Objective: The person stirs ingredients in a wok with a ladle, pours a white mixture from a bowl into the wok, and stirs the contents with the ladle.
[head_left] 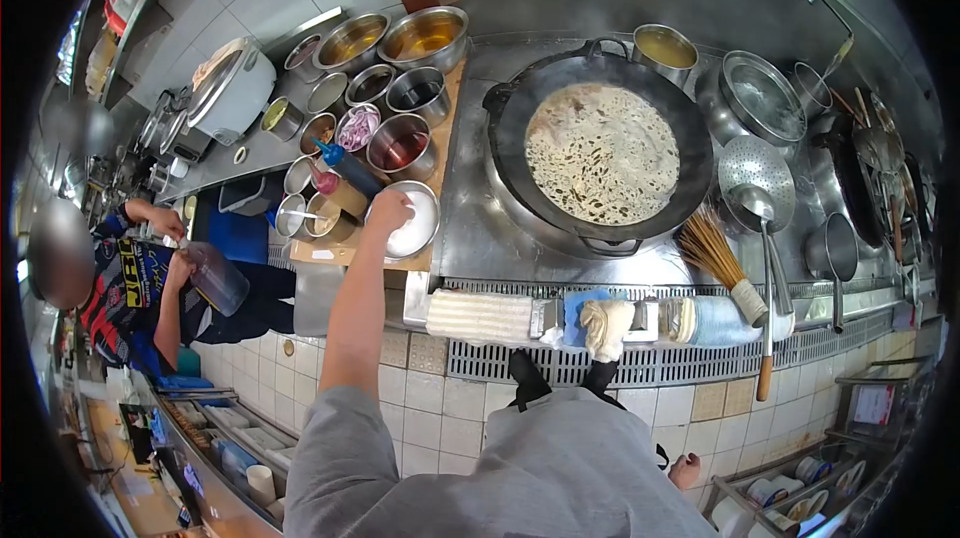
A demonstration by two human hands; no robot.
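Note:
My left hand reaches over a steel bowl, its fingers drawn together at the white powder inside. The fingertips are partly hidden, and I cannot tell whether the powder is salt or sugar. Beside that bowl stand a blue squeeze bottle and one with brownish sauce. My right hand hangs low at my side, away from the counter, fingers curled with nothing visible in them. A large black wok on the stove holds bubbling, foamy oil.
Several bowls of sauces and sliced onion stand left of the wok. A bamboo brush, a perforated skimmer and a ladle lie to its right. Folded towels line the front edge. A co-worker holds a clear container at left.

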